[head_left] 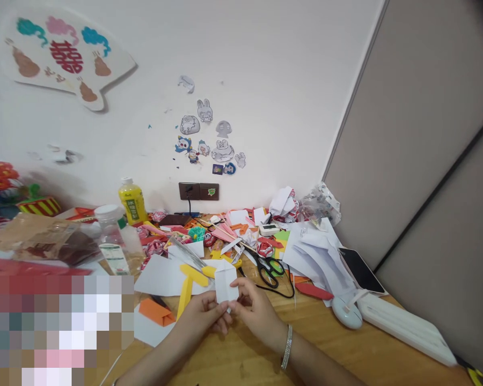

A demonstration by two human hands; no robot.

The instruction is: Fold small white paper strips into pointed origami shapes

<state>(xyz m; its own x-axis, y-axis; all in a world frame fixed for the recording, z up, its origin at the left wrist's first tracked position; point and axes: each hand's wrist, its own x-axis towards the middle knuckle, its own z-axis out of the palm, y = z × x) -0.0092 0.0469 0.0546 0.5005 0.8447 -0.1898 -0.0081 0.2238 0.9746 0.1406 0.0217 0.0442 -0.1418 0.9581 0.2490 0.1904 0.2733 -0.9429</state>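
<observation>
Silvery glittering bracelet (287, 347), narrow band, round right wrist (277, 336); both forearms (155, 354) bare.

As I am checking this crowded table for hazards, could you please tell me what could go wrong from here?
The white paper held between the left hand and the right hand could pick up a stray crease if pinched unevenly. The black-handled scissors lie just beyond the right hand, so a careless reach might knock them. The yellow paper strip close to the left hand could get bent if that hand shifts onto it.
</observation>
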